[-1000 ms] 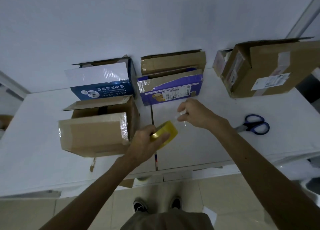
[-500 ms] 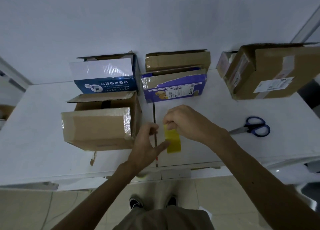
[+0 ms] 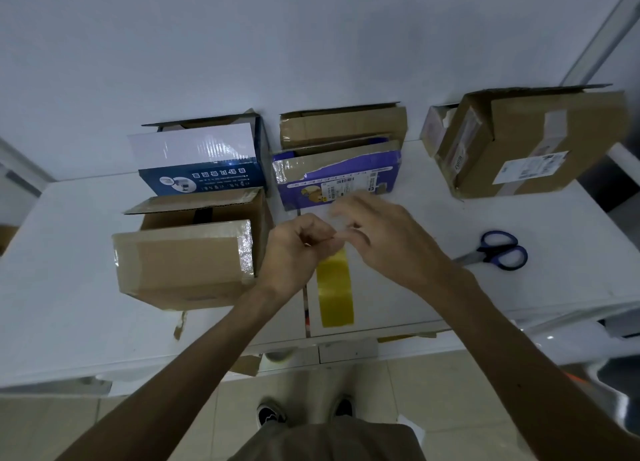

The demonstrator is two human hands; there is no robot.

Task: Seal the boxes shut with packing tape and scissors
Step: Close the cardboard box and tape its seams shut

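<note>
A yellow roll of packing tape (image 3: 335,289) stands on edge above the white table (image 3: 69,315), just in front of me. My left hand (image 3: 298,249) is curled shut and pinches the top of the roll. My right hand (image 3: 384,238) meets it there, its blurred fingertips pinching the clear tape end at the top of the roll. An open brown box (image 3: 183,263) lies left of my hands. Behind are a blue-and-white box (image 3: 201,162), a purple box (image 3: 339,176) and a flat brown box (image 3: 343,124). Blue-handled scissors (image 3: 498,251) lie to the right, untouched.
A large brown box (image 3: 530,145) with a shipping label stands at the back right against the wall. A cardboard scrap (image 3: 246,363) sticks out under the table's front edge. My shoes (image 3: 304,412) are on the tiled floor below.
The roll passed from my left palm to hanging edge-on between both hands. My left hand went from spread fingers to a pinch at the roll's top; my right fingers shifted there too.
</note>
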